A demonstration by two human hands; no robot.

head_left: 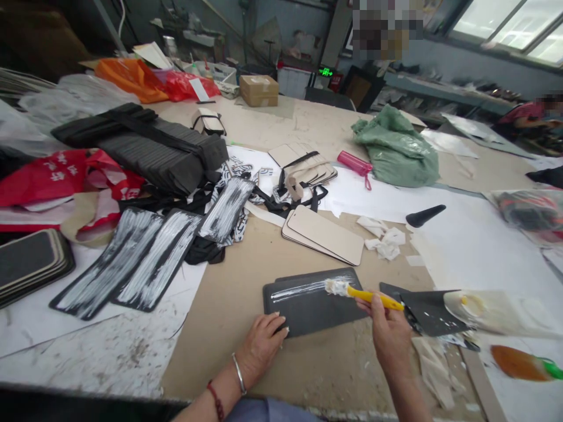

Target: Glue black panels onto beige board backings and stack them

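Note:
A dark grey rectangular panel lies in front of me on brown board, another dark panel showing under its far edge. White streaks run along its upper part. My left hand rests on its near left corner, fingers stretched out and pressing down. In my right hand is a paintbrush with a yellow handle, gripped between thumb and fingers. Its bristles, coated in white paste, touch the panel at the end of the streaks. Left of these lie several dark strips smeared with white.
Beige panels lie beyond the dark one. Stacked dark pads stand at the left. A green plastic bag and pink pouch sit farther back. To the right are a paste-stained container and an amber bottle.

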